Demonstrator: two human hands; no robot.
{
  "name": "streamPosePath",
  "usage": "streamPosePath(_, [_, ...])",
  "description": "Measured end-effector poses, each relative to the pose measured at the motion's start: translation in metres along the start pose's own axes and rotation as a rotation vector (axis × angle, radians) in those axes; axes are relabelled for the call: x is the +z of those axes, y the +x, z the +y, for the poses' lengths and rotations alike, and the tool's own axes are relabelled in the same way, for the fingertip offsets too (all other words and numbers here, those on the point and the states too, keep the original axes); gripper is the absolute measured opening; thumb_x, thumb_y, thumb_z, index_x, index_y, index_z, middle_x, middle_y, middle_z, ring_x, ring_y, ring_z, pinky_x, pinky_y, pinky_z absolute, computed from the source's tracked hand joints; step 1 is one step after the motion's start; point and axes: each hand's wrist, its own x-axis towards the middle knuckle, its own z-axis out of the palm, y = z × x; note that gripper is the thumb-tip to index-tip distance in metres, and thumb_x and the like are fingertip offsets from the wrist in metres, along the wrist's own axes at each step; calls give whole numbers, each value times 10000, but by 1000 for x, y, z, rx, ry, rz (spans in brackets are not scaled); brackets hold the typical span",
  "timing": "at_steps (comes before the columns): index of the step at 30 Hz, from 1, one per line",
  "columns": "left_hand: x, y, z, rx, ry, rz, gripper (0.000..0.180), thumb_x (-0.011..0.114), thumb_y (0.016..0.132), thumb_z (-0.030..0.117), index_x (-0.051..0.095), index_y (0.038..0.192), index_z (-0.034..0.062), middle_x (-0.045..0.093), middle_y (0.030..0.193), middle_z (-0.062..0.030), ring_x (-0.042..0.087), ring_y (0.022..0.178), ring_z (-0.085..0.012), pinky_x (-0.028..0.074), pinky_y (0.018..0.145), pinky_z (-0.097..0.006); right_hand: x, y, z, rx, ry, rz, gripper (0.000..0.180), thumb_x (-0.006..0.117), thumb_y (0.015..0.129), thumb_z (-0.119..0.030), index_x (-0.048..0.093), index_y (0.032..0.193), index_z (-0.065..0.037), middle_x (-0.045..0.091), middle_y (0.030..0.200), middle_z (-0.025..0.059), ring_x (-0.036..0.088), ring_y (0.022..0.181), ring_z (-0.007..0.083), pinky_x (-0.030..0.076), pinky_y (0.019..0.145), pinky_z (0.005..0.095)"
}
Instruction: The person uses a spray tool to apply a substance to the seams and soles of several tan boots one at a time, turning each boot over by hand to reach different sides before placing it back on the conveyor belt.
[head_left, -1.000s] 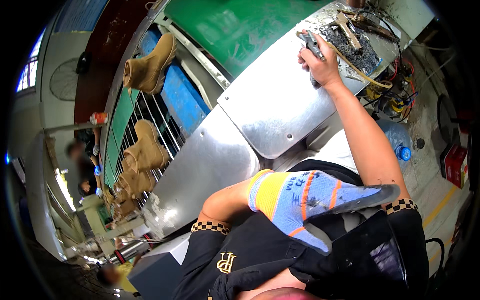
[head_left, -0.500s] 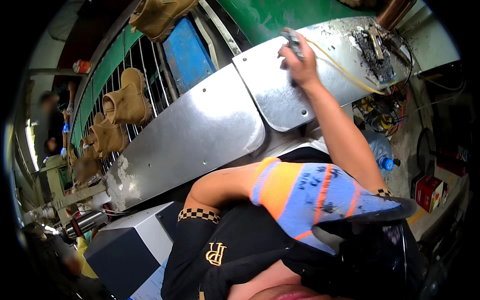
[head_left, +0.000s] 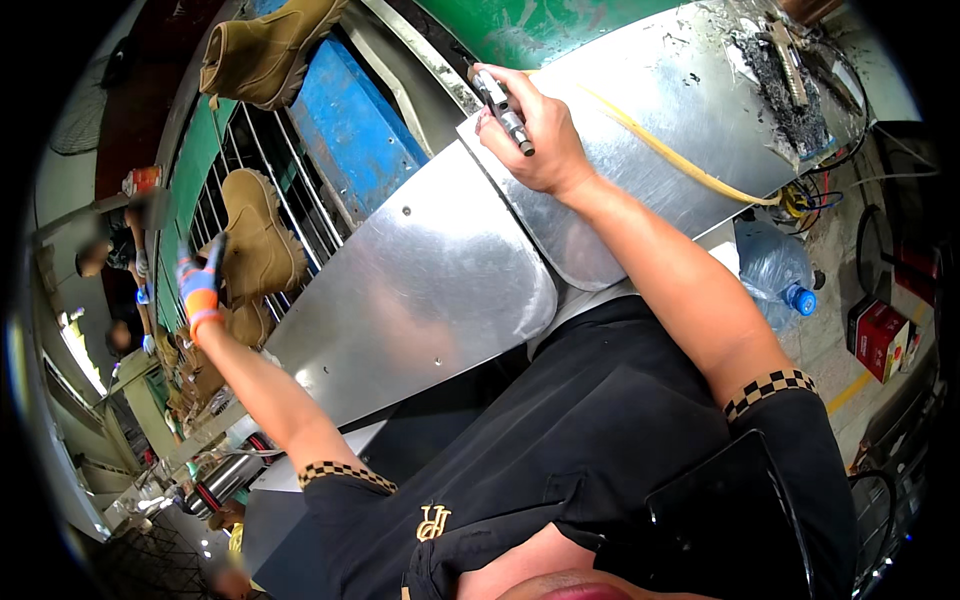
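Near the metal rack on the left, my left hand in a blue-and-orange glove has its fingers stretched apart. It is beside the shaft opening of a tan boot lying sideways on the rack; whether they touch I cannot tell. Bare and closed, my right hand holds a slim silver metal hand tool above the shiny metal worktop. A yellow hose runs over the worktop from behind that hand; where it joins is hidden. Another tan boot sits farther up the rack.
Black residue and a brush-like tool lie at the worktop's far right end. Below stand a large clear water bottle and a red box. A blue metal panel borders the rack. Other people work at the far left.
My left gloved hand has swung from in front of my chest out to the boots on the left. My right hand, still holding the tool, has come left and nearer. The view has shifted.
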Motion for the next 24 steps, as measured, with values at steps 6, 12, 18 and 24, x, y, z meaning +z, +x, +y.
streamPosePath(6, [51, 28, -54, 49, -44, 122, 438, 793, 750, 454, 736, 1010, 106, 719, 997, -114, 666, 900, -246, 508, 850, -355, 0, 1, 5, 45, 33, -2, 452, 613, 817, -128, 553, 1256, -42, 605, 672, 79, 564, 566, 145, 441, 566, 279])
streamPosePath(12, [72, -72, 41, 206, -688, 284, 246, 806, 706, 22, 720, 935, 43, 689, 884, -80, 633, 854, -180, 507, 816, -325, -5, 5, 13, 78, 112, 27, 457, 618, 814, -127, 550, 1258, -38, 631, 713, 80, 598, 606, 151, 466, 604, 267])
streamPosePath(18, [15, -214, 109, 690, -435, -11, 209, 771, 647, 5, 689, 828, 65, 643, 824, -78, 615, 769, -228, 495, 704, -322, -10, 5, 11, 132, 224, 28, 430, 599, 850, -125, 543, 1266, -31, 664, 755, 64, 647, 697, 120, 506, 674, 264])
streamPosePath(24, [-15, -265, 202, 773, -380, -326, 410, 871, 607, 214, 700, 958, 87, 643, 890, -70, 628, 817, -280, 512, 719, -378, -18, 1, 14, 191, 456, 26, 435, 563, 876, -89, 498, 1286, 42, 654, 814, 79, 662, 720, 138, 527, 674, 258])
